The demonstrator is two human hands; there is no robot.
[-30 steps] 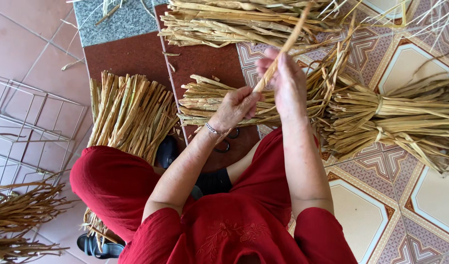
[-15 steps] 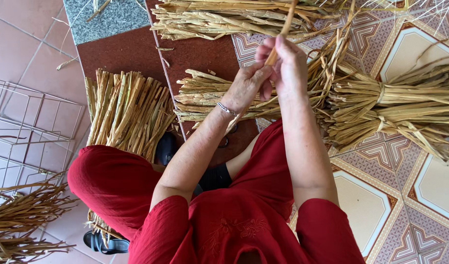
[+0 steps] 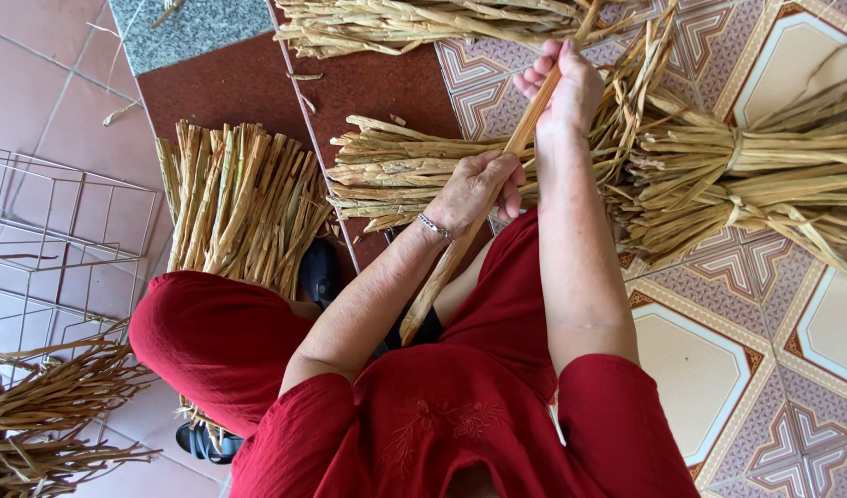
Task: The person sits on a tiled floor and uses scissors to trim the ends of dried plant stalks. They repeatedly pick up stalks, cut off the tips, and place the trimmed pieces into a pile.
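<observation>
I see both hands on one long dried stalk (image 3: 497,175) running from the lap toward one o'clock. The right hand (image 3: 566,88) clamps its upper part, the left hand (image 3: 474,189) wraps lower down, probably to keep it taut. Its top is cut off; its lower end disappears against the red trousers (image 3: 220,341).
</observation>
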